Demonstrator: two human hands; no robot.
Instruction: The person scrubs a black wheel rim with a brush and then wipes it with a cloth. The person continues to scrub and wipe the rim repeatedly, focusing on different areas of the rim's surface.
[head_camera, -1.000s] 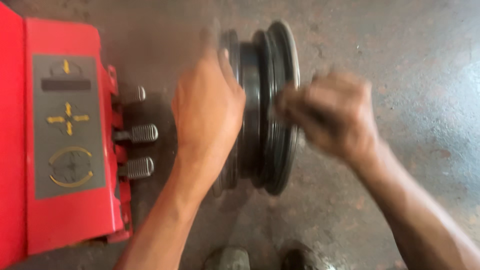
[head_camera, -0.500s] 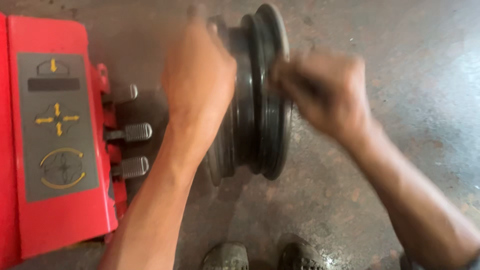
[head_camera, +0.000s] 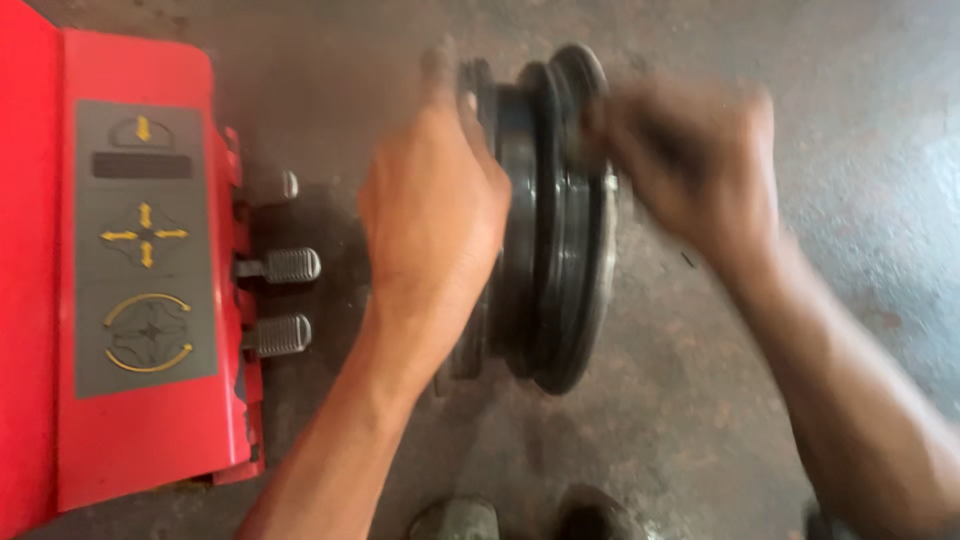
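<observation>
Two hands gripped a dark wheel rim standing upright on the floor, left hand clasping its left edge with curled fingers, blurred right hand closed on its right edge, beside a red machine.

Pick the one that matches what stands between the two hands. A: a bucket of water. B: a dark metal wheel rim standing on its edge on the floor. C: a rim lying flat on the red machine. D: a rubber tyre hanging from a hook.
B: the dark wheel rim stands on edge on the concrete floor, with the left hand and right hand on its two sides, beside the red machine.
</observation>
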